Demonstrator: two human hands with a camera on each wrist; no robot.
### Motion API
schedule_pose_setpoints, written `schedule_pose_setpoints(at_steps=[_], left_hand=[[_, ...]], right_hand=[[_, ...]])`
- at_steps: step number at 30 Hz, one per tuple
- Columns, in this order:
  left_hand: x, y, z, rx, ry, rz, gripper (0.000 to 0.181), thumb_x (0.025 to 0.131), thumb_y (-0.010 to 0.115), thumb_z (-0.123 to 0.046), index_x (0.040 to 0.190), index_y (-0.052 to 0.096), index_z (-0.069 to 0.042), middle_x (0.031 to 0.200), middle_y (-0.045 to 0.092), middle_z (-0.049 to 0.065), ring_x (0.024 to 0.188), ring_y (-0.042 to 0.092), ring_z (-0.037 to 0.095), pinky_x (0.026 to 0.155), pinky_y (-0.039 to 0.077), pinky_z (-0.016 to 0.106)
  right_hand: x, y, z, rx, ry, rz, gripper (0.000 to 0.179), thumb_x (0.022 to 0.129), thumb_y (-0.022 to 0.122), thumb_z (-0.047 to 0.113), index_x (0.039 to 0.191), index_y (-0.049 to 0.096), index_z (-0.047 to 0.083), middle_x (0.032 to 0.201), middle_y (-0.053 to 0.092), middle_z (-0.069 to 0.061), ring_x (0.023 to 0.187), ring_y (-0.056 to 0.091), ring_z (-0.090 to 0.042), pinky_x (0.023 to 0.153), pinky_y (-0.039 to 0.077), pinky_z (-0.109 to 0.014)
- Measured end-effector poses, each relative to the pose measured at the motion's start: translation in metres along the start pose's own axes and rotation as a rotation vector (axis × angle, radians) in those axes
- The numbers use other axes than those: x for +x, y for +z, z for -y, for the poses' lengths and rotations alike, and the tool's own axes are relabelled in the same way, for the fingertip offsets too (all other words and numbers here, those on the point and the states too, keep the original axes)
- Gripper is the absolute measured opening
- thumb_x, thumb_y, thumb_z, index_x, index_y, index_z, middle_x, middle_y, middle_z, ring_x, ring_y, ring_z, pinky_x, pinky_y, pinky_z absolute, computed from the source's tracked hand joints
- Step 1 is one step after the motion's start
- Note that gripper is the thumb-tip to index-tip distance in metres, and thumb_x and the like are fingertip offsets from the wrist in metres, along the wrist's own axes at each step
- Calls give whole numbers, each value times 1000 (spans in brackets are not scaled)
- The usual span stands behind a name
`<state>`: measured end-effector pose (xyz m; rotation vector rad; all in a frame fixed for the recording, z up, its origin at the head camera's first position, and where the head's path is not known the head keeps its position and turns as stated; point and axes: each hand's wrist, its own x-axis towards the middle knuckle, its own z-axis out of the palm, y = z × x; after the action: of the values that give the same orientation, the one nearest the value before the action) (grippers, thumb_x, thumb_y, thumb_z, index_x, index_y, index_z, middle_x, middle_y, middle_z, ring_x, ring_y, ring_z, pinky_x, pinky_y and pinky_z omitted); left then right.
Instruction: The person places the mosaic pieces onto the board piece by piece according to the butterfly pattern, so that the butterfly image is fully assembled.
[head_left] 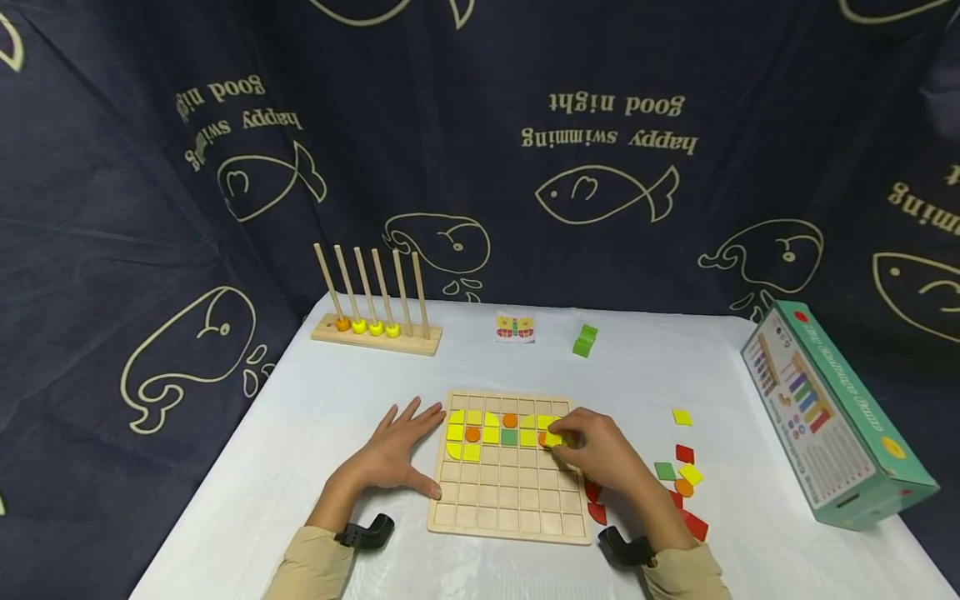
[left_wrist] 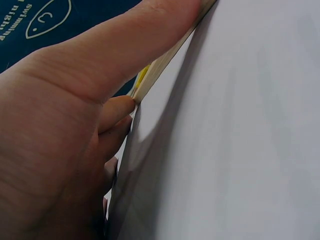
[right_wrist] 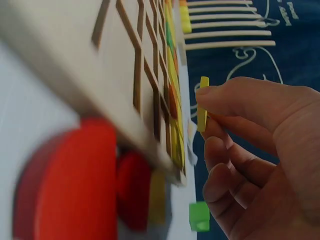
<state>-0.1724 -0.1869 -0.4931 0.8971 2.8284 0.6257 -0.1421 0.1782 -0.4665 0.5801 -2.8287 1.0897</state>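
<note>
A wooden grid board (head_left: 510, 504) lies on the white table, its upper rows partly filled with yellow tiles (head_left: 470, 452), orange discs (head_left: 510, 420) and a green square tile (head_left: 509, 437). My left hand (head_left: 390, 450) spreads along the board's left side, thumb and fingertips at its edge; the left wrist view shows the thumb (left_wrist: 125, 45) against the wooden rim. Over the board's upper right, my right hand (head_left: 600, 446) pinches a yellow tile (right_wrist: 202, 104) between thumb and fingers. In the right wrist view that tile is held edge-on, above the board surface.
Loose red, yellow, green and orange tiles (head_left: 690, 475) lie right of the board, with red pieces (head_left: 596, 510) against its edge. Behind stand a peg rack with beads (head_left: 375, 340), a butterfly picture card (head_left: 515, 327) and green blocks (head_left: 585, 341). A teal toy box (head_left: 840, 417) stands far right.
</note>
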Motion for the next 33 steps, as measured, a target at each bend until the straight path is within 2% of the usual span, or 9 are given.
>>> schedule_pose_setpoints(at_steps=[7, 15, 19, 25, 33], left_hand=[[1, 0, 1, -4, 5, 3, 130, 48, 72, -81, 152, 30, -16, 157, 22, 0, 145, 5, 29, 113, -1, 53], [0, 0, 0, -6, 6, -3, 130, 48, 72, -81, 152, 30, -15, 157, 23, 0, 145, 6, 30, 113, 0, 54], [0, 0, 0, -5, 6, -4, 130, 48, 72, -81, 152, 30, -15, 157, 23, 1, 145, 6, 30, 113, 0, 54], [-1, -2, -1, -14, 7, -4, 129, 49, 73, -80, 152, 30, -14, 157, 23, 1, 145, 6, 30, 113, -1, 55], [-1, -2, -2, -16, 9, 1, 128, 50, 73, -79, 152, 31, -14, 157, 24, 2, 145, 7, 32, 113, 0, 55]], right_hand=[[9, 12, 11, 44, -44, 23, 24, 81, 76, 13, 105, 73, 14, 93, 63, 6, 76, 55, -15, 66, 47, -27], [21, 24, 21, 58, -76, 80, 24, 82, 76, 14, 106, 74, 16, 94, 63, 8, 75, 53, -11, 64, 47, -26], [29, 31, 27, 37, -89, 110, 25, 81, 76, 16, 106, 74, 16, 95, 63, 8, 73, 52, -9, 63, 47, -26], [39, 42, 41, -30, -157, 150, 24, 79, 77, 18, 103, 75, 14, 94, 63, 6, 71, 53, -8, 65, 46, -25], [43, 57, 48, -91, -202, 194, 20, 79, 77, 17, 99, 76, 15, 87, 60, 7, 70, 52, -5, 63, 46, -22]])
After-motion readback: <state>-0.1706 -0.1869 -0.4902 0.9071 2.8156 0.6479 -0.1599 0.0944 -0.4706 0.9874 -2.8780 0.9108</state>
